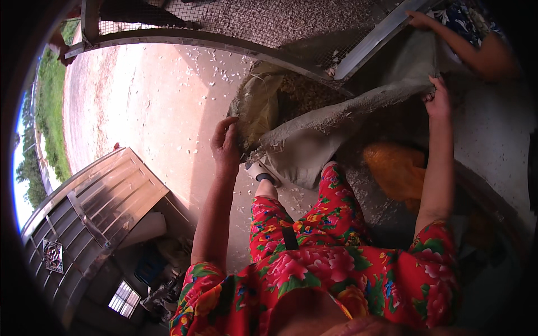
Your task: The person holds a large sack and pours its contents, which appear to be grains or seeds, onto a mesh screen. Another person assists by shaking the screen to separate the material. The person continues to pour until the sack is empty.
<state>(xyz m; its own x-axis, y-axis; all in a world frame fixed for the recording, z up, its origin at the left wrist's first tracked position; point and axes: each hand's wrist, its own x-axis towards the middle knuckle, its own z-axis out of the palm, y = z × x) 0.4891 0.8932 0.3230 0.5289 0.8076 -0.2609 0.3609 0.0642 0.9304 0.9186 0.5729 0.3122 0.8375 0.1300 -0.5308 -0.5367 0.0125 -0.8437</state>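
Note:
A large woven sack hangs in front of my legs with its mouth pulled wide. My left hand grips the left side of its rim, and my right hand pinches the far right end. Pale flakes, perhaps chips or dried slices, lie in the dark inside of the sack. Over its mouth rests the corner of a framed mesh screen, which carries a thick layer of similar pale pieces. The bottom of the sack touches the floor by my feet.
Another person's hand holds the screen's right rail; another hand is at its left end. An orange sack lies right of my legs. A metal gate stands at left. Scattered flakes dot the concrete floor.

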